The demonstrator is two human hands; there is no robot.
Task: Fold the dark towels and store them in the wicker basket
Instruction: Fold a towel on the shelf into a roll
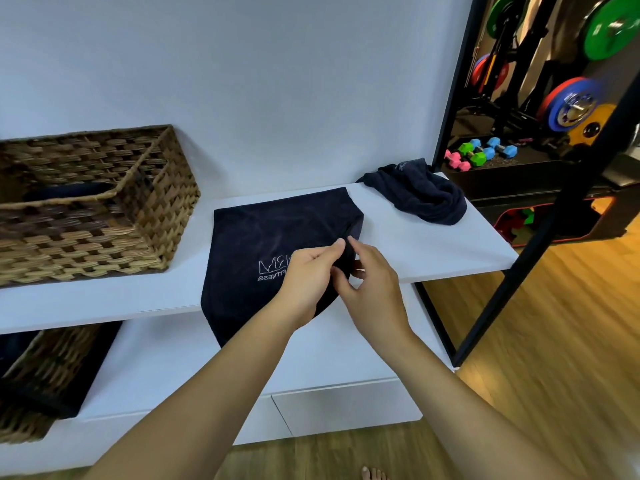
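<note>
Both hands, the left hand (306, 271) and the right hand (370, 285), meet and pinch the dark towel (277, 233) spread over the shelf's (433, 251) front edge. The wicker basket (86, 202) sits at the shelf's left end; a crumpled towel (420, 194) lies at its right back corner.

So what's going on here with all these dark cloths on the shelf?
A person is folding towels. Both the left hand and the right hand pinch the edge of a dark towel spread on the white shelf, its near end hanging over the front. Another towel lies crumpled at the right, not yet folded. The wicker basket stands at the left with something dark inside.
</note>
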